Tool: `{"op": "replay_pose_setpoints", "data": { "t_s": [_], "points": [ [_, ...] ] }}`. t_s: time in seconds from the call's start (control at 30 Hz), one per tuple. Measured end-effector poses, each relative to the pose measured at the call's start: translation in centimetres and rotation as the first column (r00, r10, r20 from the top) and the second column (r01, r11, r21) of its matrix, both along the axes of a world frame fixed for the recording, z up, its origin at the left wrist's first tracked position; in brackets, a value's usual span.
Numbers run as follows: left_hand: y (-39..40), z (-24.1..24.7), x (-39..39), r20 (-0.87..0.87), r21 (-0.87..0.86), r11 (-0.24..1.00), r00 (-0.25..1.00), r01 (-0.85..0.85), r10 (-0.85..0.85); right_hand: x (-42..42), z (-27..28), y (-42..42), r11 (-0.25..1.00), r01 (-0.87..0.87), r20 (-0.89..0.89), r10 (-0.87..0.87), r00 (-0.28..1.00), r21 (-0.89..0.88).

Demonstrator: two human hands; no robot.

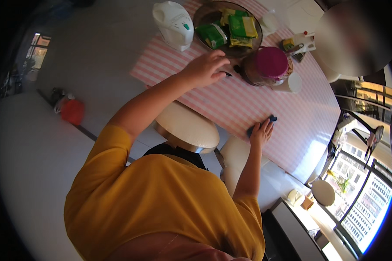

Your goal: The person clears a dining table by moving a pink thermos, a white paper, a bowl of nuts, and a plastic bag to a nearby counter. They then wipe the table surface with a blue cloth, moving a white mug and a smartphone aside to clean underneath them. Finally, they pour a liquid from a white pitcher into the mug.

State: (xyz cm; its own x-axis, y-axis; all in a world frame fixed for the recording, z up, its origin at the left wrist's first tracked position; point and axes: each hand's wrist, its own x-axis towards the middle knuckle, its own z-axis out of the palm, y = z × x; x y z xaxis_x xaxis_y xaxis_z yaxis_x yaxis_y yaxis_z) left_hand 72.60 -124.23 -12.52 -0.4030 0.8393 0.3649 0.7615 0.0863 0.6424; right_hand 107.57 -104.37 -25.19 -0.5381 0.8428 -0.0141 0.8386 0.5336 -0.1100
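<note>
My right hand (262, 132) lies on a dark blue cloth (272, 118), pressing it to the table near its front edge. The table's pink-and-white checked cover (212, 98) is under it. My left hand (209, 69) is over the table with curled fingers, beside a large jar with a magenta lid (271, 62). Something small and dark (228, 74) shows at its fingertips; whether it is held I cannot tell. Behind that hand is a dark round tray (201, 19) with several green and yellow packets (241, 26).
A white plastic jug (174, 26) stands left of the tray. A white cup (294, 83) is right of the jar, with bottles (305, 42) beyond. Cream-seated stools (187, 125) sit against the table's front. A red bag (72, 111) lies on the floor at left.
</note>
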Motion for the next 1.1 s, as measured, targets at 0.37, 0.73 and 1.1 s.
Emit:
{"op": "replay_pose_setpoints", "data": {
  "t_s": [0.37, 0.73, 1.1],
  "points": [
    [-7.9, 7.3, -16.7, -0.203, -0.375, 0.877, 0.950, -0.300, 0.237, -0.2, 0.4, 0.1, 1.000, -0.018, 0.039, 0.018, 0.999, 0.019],
    [-8.4, 7.1, -11.8, -0.327, -0.283, 0.707, 0.758, -0.648, 0.564, -22.2, 12.4, -9.7, 0.693, -0.714, -0.741, 0.430, 0.516, -0.095],
    [-7.8, 9.6, -10.0, -0.562, -0.061, 0.745, 0.640, -0.664, 0.524, -38.7, 12.7, -11.5, 0.390, -0.910, -0.887, 0.361, 0.290, -0.139]
  ]
}}
